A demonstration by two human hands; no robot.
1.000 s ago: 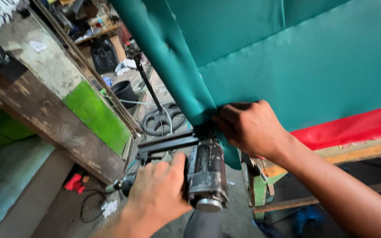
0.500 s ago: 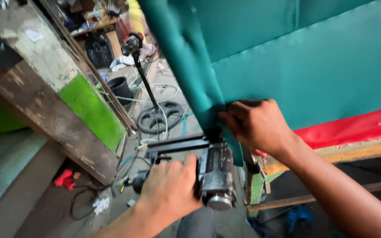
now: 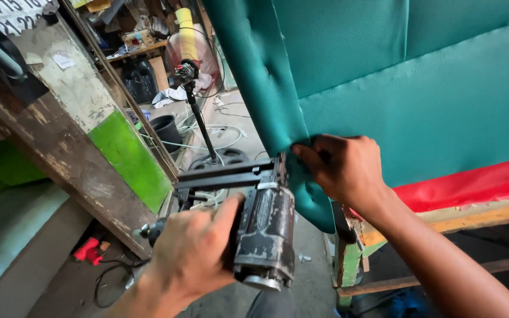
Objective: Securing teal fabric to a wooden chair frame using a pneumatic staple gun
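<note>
Stapler position changed over the last second: the left hand (image 3: 192, 253), clamped around the pneumatic stapler (image 3: 263, 227), raised its nose to the folded edge of the teal vinyl (image 3: 384, 106). The right hand (image 3: 343, 168) kept that fold pinched against the frame, ready for fastening.

Teal leatherette (image 3: 419, 100), finely grained, with a paler seam line across. Red vinyl strip (image 3: 472, 185) along its lower edge. Below that, bare tan wood rail (image 3: 472, 218), and a leg (image 3: 349, 265) daubed green. Black stapler (image 3: 263, 227), worn to grey and scuffed, with a silvery end cap. Left of it, brown weathered post (image 3: 60, 159), flecked with off-white paint, bearing a bright green panel (image 3: 131, 159). Pale turquoise surface (image 3: 7, 229) at far left. Small red tool (image 3: 86, 250) on grey floor (image 3: 307, 277). Black fan stand (image 3: 198, 118), black bucket (image 3: 165, 129), white cables (image 3: 219, 132) beyond.
</note>
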